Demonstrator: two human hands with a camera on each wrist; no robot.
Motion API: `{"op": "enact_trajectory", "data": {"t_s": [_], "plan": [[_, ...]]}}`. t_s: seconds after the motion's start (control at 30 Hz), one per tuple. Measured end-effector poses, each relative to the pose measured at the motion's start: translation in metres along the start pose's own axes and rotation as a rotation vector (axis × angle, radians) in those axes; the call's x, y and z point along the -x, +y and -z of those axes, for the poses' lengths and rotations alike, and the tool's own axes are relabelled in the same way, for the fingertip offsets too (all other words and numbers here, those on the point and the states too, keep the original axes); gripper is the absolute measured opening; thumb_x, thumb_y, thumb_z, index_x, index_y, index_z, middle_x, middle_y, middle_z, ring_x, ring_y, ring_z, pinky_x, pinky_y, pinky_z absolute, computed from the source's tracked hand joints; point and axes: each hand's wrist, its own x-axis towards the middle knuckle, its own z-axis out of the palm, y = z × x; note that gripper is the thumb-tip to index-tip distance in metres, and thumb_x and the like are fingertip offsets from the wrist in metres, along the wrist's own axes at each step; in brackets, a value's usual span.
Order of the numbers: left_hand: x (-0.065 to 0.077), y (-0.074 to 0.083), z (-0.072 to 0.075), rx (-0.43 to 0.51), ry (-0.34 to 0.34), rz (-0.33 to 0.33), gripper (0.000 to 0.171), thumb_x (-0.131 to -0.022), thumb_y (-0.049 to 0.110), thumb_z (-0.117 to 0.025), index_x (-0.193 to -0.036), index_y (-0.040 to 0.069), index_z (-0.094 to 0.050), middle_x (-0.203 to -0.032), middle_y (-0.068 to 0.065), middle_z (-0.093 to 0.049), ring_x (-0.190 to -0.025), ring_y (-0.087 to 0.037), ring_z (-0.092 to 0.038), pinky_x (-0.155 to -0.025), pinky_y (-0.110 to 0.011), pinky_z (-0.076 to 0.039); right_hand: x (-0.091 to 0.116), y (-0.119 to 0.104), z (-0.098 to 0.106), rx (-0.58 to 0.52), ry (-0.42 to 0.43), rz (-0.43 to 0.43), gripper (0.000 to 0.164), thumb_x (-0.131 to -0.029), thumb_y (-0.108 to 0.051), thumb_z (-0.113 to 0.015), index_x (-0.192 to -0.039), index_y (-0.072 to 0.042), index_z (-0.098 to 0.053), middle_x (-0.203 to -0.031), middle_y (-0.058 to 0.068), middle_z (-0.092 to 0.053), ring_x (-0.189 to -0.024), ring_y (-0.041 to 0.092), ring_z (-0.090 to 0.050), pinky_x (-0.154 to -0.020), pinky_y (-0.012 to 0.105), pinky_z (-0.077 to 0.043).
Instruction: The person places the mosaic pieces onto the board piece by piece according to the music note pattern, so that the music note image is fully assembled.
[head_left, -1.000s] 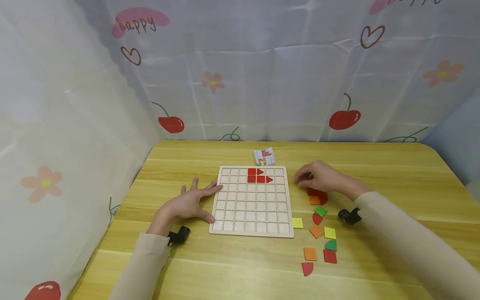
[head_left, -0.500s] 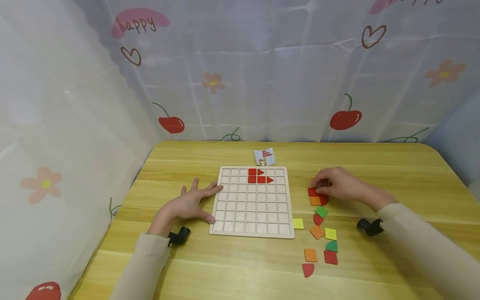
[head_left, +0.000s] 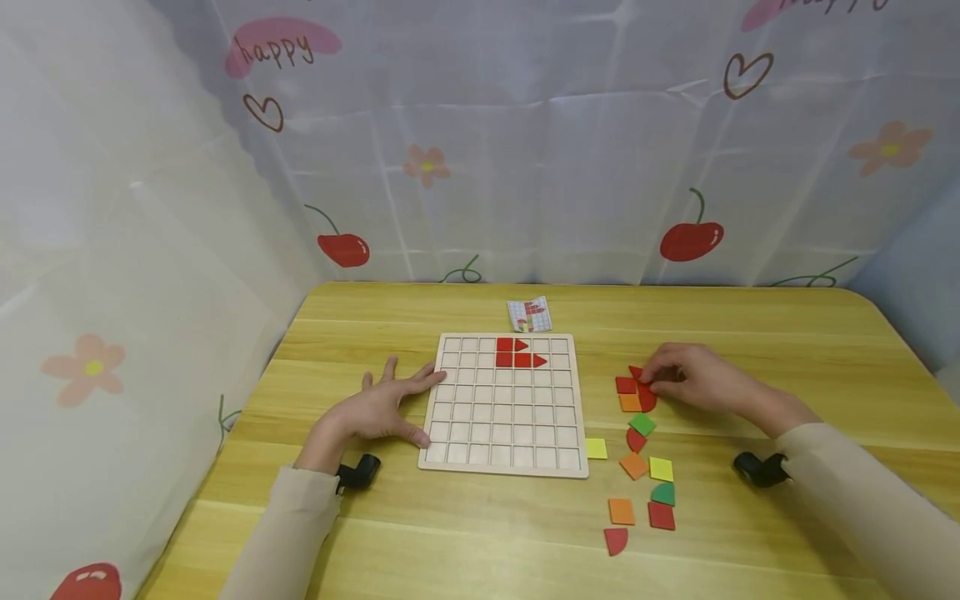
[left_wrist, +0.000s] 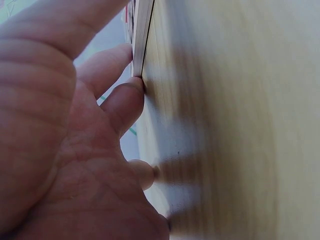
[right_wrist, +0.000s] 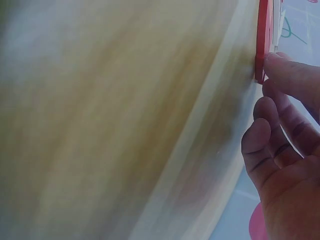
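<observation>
My left hand point(head_left: 382, 407) lies with spread fingers at the left side of the pale wooden grid board point(head_left: 457, 427), thumb and index finger touching its edge. In the left wrist view, fingertips point(left_wrist: 131, 92) meet the board's side. My right hand point(head_left: 693, 377) pinches a red tile point(head_left: 636, 372) at the top of the loose pieces; the fingers partly hide its shape. Thumb and forefinger meet at the red edge point(right_wrist: 260, 65) in the right wrist view. Right beside it lie a red square point(head_left: 626, 385), an orange square point(head_left: 629, 403) and a red quarter-circle point(head_left: 647, 402).
Red squares point(head_left: 505, 359) and red triangles point(head_left: 540, 361) fill two short rows near the board's top. A small pattern card point(head_left: 529, 314) lies behind it. Several loose tiles trail down the right side, among them a green square point(head_left: 642, 425) and a yellow square point(head_left: 596, 448) by the board.
My right hand has moved right and slightly towards me over the loose tiles, uncovering the red square. The left hand and the board have stayed put.
</observation>
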Motion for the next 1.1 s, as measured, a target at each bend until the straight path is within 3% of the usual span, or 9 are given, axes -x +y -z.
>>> {"op": "enact_trajectory", "data": {"t_s": [0.33, 0.67, 1.1], "plan": [[0.0, 0.0, 0.0, 0.0, 0.001, -0.01, 0.106, -0.072, 0.048, -0.09, -0.16, 0.04, -0.033, -0.172, 0.015, -0.017, -0.156, -0.041, 0.025, -0.117, -0.071, 0.021, 0.009, 0.004, 0.001, -0.001, 0.01, 0.008, 0.021, -0.087, -0.002, -0.08, -0.098, -0.02, -0.08, -0.106, -0.005, -0.072, -0.094, 0.013, -0.065, -0.08, 0.026, -0.058], [-0.001, -0.001, 0.0, 0.002, 0.004, -0.006, 0.106, -0.072, 0.048, -0.09, -0.16, 0.041, -0.033, -0.171, 0.015, -0.018, -0.156, -0.04, 0.025, -0.118, -0.07, 0.021, 0.014, 0.005, 0.002, -0.015, -0.034, -0.008, 0.026, -0.086, 0.001, -0.079, -0.103, -0.019, -0.077, -0.111, -0.002, -0.07, -0.091, 0.01, -0.06, -0.075, 0.023, -0.055], [-0.002, -0.004, -0.001, -0.004, 0.004, -0.003, 0.106, -0.071, 0.049, -0.09, -0.16, 0.044, -0.032, -0.171, 0.018, -0.017, -0.156, -0.039, 0.026, -0.117, -0.072, 0.022, 0.016, 0.007, -0.001, 0.0, 0.005, 0.019, 0.026, -0.085, -0.001, -0.081, -0.102, -0.019, -0.076, -0.105, -0.006, -0.07, -0.087, 0.006, -0.06, -0.073, 0.024, -0.055]]}}
